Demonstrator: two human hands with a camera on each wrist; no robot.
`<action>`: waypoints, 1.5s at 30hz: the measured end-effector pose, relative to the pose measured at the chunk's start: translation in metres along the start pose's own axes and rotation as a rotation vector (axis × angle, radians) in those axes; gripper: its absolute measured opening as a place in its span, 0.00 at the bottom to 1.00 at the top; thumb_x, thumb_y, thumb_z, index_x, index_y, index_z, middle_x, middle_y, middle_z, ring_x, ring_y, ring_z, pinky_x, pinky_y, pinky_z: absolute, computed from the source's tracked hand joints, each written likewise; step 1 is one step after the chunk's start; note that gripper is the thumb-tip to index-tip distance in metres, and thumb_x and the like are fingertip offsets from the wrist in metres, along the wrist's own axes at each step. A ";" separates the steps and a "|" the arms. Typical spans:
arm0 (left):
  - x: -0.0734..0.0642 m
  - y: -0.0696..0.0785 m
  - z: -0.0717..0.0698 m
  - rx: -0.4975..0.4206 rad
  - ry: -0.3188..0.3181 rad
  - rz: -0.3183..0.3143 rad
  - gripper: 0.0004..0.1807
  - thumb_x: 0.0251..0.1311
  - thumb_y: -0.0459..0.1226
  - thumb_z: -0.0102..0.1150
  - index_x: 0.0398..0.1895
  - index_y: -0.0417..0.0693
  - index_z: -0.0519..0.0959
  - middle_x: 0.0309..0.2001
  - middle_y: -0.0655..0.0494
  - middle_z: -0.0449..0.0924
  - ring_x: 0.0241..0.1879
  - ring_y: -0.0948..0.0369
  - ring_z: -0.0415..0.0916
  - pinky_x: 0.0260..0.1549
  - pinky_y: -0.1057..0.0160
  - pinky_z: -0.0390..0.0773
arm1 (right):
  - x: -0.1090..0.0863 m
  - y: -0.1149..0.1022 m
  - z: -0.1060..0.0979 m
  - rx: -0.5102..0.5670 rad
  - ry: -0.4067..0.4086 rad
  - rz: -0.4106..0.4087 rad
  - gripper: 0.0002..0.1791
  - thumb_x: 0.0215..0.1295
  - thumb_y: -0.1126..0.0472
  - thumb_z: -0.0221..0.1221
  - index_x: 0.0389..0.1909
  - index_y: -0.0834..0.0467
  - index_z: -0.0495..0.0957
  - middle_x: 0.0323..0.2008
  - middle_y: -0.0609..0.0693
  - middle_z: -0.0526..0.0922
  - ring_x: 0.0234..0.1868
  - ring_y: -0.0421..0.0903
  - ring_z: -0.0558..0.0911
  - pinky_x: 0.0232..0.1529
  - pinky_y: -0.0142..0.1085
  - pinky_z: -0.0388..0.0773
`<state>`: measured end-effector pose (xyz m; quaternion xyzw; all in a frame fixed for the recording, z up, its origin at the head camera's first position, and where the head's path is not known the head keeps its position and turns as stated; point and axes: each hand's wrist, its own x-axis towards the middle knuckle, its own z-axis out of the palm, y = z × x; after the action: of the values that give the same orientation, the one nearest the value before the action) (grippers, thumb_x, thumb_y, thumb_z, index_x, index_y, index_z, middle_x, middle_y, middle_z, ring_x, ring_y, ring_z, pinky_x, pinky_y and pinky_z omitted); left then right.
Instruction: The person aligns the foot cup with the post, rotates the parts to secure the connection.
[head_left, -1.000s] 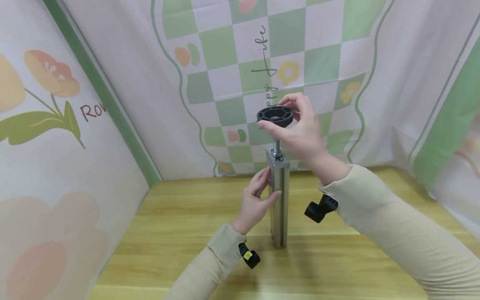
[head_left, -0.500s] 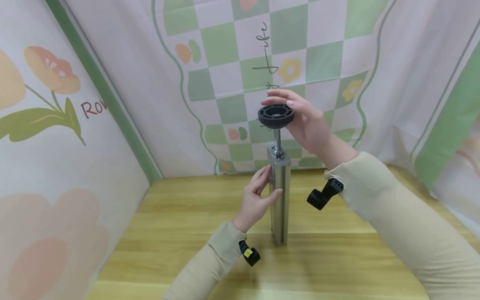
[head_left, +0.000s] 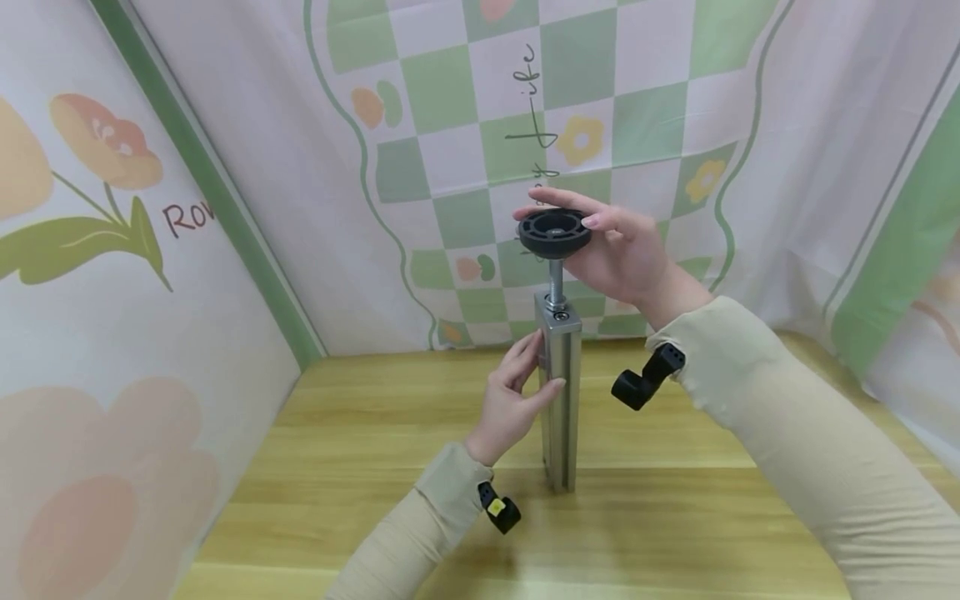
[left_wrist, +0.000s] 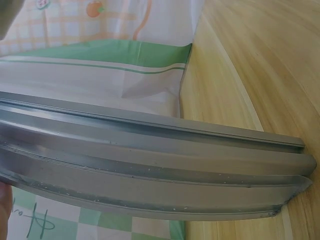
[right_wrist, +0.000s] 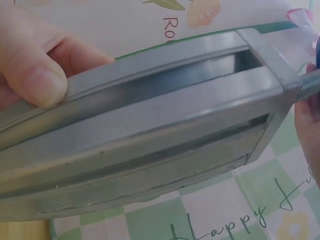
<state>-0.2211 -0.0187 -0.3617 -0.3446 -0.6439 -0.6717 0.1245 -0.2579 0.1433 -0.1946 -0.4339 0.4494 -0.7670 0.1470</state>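
Observation:
A slotted aluminium profile (head_left: 567, 400) stands upright on the table in the head view, with a grey cap at its top. My left hand (head_left: 510, 412) grips its upper left side, thumb in front; the right wrist view shows that thumb (right_wrist: 45, 85) against the slotted edge. Out of the cap rises a threaded rod (head_left: 556, 283), which carries a round black levelling foot (head_left: 553, 243). Around the foot's right and far sides lies my right hand (head_left: 626, 254), its fingers extended and its thumb by the rim. The profile (left_wrist: 150, 165) fills much of the left wrist view.
Beneath the profile lies the wood-grain table (head_left: 360, 425). Printed cloth (head_left: 442, 167) hangs behind it, and more cloth (head_left: 150, 333) closes off the left side. A black camera mount (head_left: 641, 387) juts from the right wrist, another (head_left: 500, 508) from the left.
My right hand has let go of its pinch across the levelling foot; its thumb has moved from the near left rim to the right side. My left hand keeps its grip on the profile.

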 end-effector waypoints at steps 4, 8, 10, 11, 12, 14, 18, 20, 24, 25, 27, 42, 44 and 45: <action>0.001 0.000 0.000 -0.001 0.004 0.011 0.33 0.56 0.21 0.57 0.66 0.26 0.58 0.67 0.32 0.58 0.66 0.42 0.60 0.67 0.63 0.63 | 0.000 0.001 -0.001 0.016 -0.019 0.002 0.22 0.64 0.63 0.46 0.60 0.55 0.69 0.57 0.54 0.71 0.60 0.49 0.68 0.64 0.31 0.62; 0.002 0.001 -0.001 -0.001 0.004 0.018 0.33 0.57 0.21 0.57 0.65 0.26 0.58 0.67 0.31 0.58 0.66 0.42 0.59 0.67 0.62 0.63 | 0.000 0.003 -0.003 -0.011 -0.065 -0.037 0.22 0.67 0.64 0.43 0.61 0.53 0.68 0.58 0.54 0.70 0.62 0.48 0.68 0.66 0.30 0.63; 0.002 0.001 -0.001 0.000 0.003 0.011 0.33 0.57 0.21 0.57 0.65 0.26 0.58 0.67 0.32 0.58 0.67 0.42 0.59 0.68 0.62 0.63 | -0.001 0.004 -0.004 -0.045 -0.075 -0.062 0.21 0.68 0.64 0.43 0.60 0.53 0.70 0.57 0.54 0.71 0.61 0.47 0.69 0.66 0.31 0.64; 0.001 0.002 -0.001 0.000 0.002 0.006 0.33 0.57 0.21 0.57 0.65 0.26 0.58 0.67 0.32 0.58 0.67 0.42 0.59 0.67 0.63 0.63 | -0.001 0.005 -0.004 -0.062 -0.080 -0.075 0.20 0.68 0.64 0.44 0.60 0.53 0.71 0.57 0.53 0.71 0.61 0.47 0.70 0.66 0.31 0.65; 0.001 0.002 -0.001 -0.001 0.002 0.001 0.33 0.57 0.21 0.57 0.65 0.26 0.58 0.67 0.32 0.57 0.67 0.42 0.59 0.67 0.63 0.63 | -0.002 0.005 -0.004 -0.078 -0.079 -0.085 0.20 0.68 0.64 0.45 0.59 0.54 0.72 0.57 0.53 0.72 0.60 0.47 0.71 0.66 0.31 0.66; 0.000 0.003 -0.001 -0.001 0.003 -0.008 0.33 0.57 0.21 0.57 0.65 0.26 0.58 0.67 0.32 0.57 0.67 0.42 0.59 0.67 0.64 0.63 | -0.002 0.006 -0.004 -0.108 -0.078 -0.101 0.19 0.69 0.64 0.46 0.58 0.54 0.73 0.57 0.53 0.73 0.59 0.47 0.72 0.65 0.32 0.67; -0.001 0.004 -0.001 -0.003 0.006 -0.014 0.32 0.57 0.20 0.56 0.65 0.25 0.58 0.67 0.31 0.57 0.66 0.42 0.60 0.67 0.64 0.63 | -0.001 0.007 -0.003 -0.151 -0.073 -0.126 0.17 0.68 0.63 0.48 0.55 0.55 0.75 0.56 0.51 0.75 0.59 0.46 0.73 0.65 0.32 0.68; -0.001 0.003 -0.001 -0.002 0.005 -0.010 0.33 0.56 0.20 0.56 0.65 0.25 0.57 0.67 0.31 0.57 0.66 0.42 0.60 0.67 0.64 0.63 | -0.001 0.007 -0.002 -0.172 -0.064 -0.141 0.16 0.68 0.63 0.49 0.54 0.55 0.75 0.55 0.51 0.76 0.58 0.46 0.74 0.64 0.32 0.69; -0.001 0.002 -0.001 -0.001 0.007 -0.005 0.33 0.56 0.19 0.56 0.65 0.25 0.57 0.66 0.31 0.58 0.66 0.41 0.60 0.67 0.63 0.64 | -0.003 0.006 0.000 -0.221 -0.016 -0.162 0.15 0.68 0.64 0.49 0.52 0.55 0.77 0.54 0.51 0.77 0.57 0.45 0.75 0.63 0.31 0.70; -0.001 0.002 -0.001 -0.002 0.009 -0.007 0.33 0.56 0.19 0.56 0.65 0.25 0.57 0.66 0.31 0.58 0.66 0.41 0.60 0.67 0.63 0.64 | -0.003 0.006 0.002 -0.236 0.004 -0.163 0.15 0.68 0.65 0.48 0.51 0.55 0.77 0.54 0.51 0.77 0.57 0.45 0.75 0.63 0.31 0.70; -0.001 0.002 0.000 -0.002 0.011 -0.009 0.32 0.56 0.19 0.56 0.65 0.25 0.58 0.66 0.31 0.58 0.66 0.41 0.60 0.67 0.63 0.64 | -0.004 0.005 0.004 -0.277 0.062 -0.160 0.15 0.66 0.67 0.48 0.49 0.54 0.77 0.53 0.52 0.76 0.57 0.45 0.75 0.63 0.30 0.70; -0.001 0.003 0.000 0.005 0.016 -0.012 0.32 0.56 0.20 0.57 0.65 0.26 0.59 0.66 0.32 0.59 0.66 0.42 0.60 0.67 0.63 0.64 | -0.006 -0.003 0.039 -0.634 0.459 -0.053 0.12 0.59 0.72 0.57 0.39 0.55 0.70 0.45 0.50 0.74 0.41 0.41 0.79 0.42 0.23 0.80; -0.001 0.004 0.000 0.007 0.014 -0.018 0.33 0.56 0.20 0.57 0.65 0.27 0.59 0.67 0.33 0.59 0.66 0.43 0.60 0.67 0.63 0.64 | -0.006 -0.003 0.041 -0.719 0.499 -0.049 0.12 0.58 0.70 0.59 0.39 0.56 0.69 0.44 0.49 0.73 0.41 0.42 0.78 0.42 0.22 0.79; -0.001 0.004 0.000 0.007 0.013 -0.021 0.33 0.56 0.20 0.57 0.65 0.27 0.59 0.67 0.33 0.59 0.67 0.43 0.60 0.67 0.63 0.64 | -0.006 -0.002 0.042 -0.771 0.523 -0.050 0.13 0.57 0.68 0.61 0.39 0.57 0.69 0.44 0.48 0.72 0.41 0.42 0.77 0.42 0.22 0.78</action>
<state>-0.2185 -0.0199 -0.3594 -0.3329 -0.6492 -0.6728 0.1227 -0.2208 0.1249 -0.1866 -0.2594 0.7130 -0.6310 -0.1617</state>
